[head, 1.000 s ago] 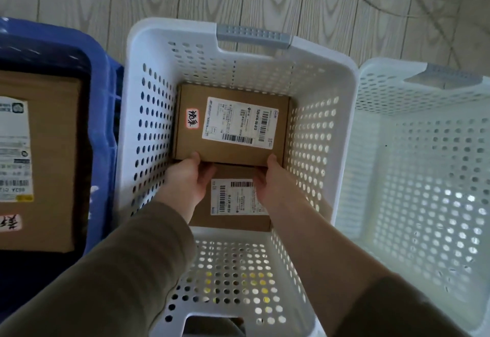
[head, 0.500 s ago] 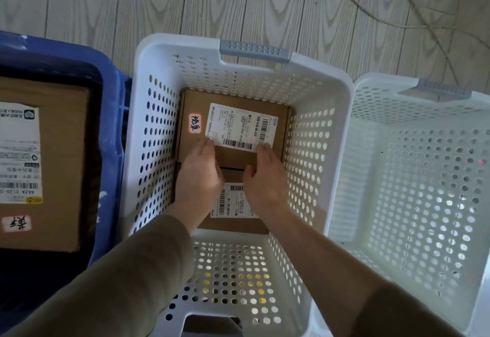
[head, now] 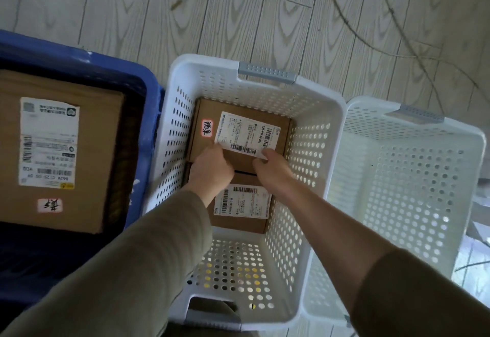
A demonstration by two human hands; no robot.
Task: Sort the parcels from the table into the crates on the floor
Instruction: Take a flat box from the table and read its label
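Olive sleeves filled the near view, and the left forearm hid one corner of the nearer brown cardboard parcel (head: pixel 240 204), which lay flat in the white perforated plastic crate (head: pixel 313 151). Just beyond it, near the crate's far wall, lay the farther brown cardboard parcel with a white shipping label (head: pixel 238 130); whether the two overlapped was unclear. The left hand (head: pixel 210 169) and right hand (head: pixel 274 168) rested side by side on its near edge with fingers bent down onto the top. The fingertips were hidden, so whether they gripped it could not be told.
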